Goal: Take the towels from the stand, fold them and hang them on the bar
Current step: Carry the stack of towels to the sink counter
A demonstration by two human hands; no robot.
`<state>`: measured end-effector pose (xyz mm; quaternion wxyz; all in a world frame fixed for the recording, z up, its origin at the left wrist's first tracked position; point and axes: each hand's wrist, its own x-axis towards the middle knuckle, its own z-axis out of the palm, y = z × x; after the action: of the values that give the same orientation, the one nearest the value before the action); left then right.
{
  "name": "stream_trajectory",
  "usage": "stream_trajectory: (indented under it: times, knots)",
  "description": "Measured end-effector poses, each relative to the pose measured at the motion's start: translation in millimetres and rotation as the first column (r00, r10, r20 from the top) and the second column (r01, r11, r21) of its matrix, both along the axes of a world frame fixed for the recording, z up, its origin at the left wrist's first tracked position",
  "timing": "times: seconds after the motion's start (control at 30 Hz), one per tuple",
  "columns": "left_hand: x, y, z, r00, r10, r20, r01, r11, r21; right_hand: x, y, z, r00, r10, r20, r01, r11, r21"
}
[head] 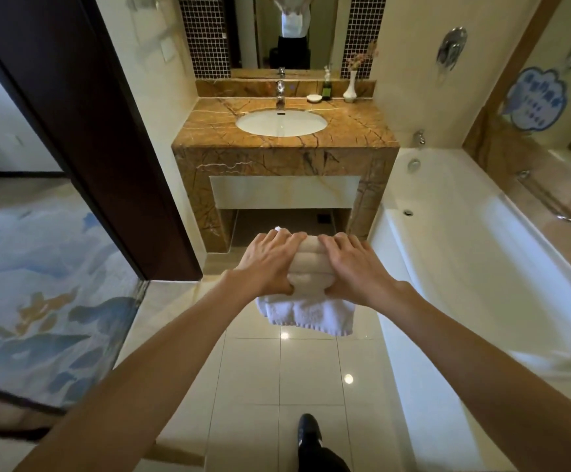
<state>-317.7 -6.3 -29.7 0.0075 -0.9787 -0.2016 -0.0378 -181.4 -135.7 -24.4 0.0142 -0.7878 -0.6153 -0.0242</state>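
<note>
Carrying step: folded towel (308, 267) clasped before the washbasin (281, 123) by left hand (267, 264) and right hand (357, 267); next, probably draping it over the bar.

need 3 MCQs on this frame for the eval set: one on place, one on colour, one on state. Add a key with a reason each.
1. Where does the vase stand on the counter?
A. left of the tap
B. right of the tap
C. in front of the tap

2. What colour are the towels?
A. blue
B. black
C. white to cream

3. What are the left hand and right hand doing?
A. both hold the towels
B. only one holds them
C. both hang empty

Key:
1 B, the vase is at the counter's back right corner, right of the tap.
2 C, the folded stack looks cream and the hanging edge white.
3 A, each hand clasps one side of the stack.
</note>
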Motion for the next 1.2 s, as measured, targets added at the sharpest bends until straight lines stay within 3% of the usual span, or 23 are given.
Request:
stream_trajectory:
  times: [0.57,1.2]
  knots:
    - [149.5,140.7,7.1,0.998,0.059,-0.026,-0.059,0.998,-0.009,152.8,148.0,-3.9,1.0,0.021,-0.014,-0.021,0.999,0.04]
    - [272.7,274.7,6.1,0.995,-0.093,0.036,0.093,0.996,-0.002,263.9,261.5,8.0,0.997,-0.072,0.043,0.072,0.997,-0.014]
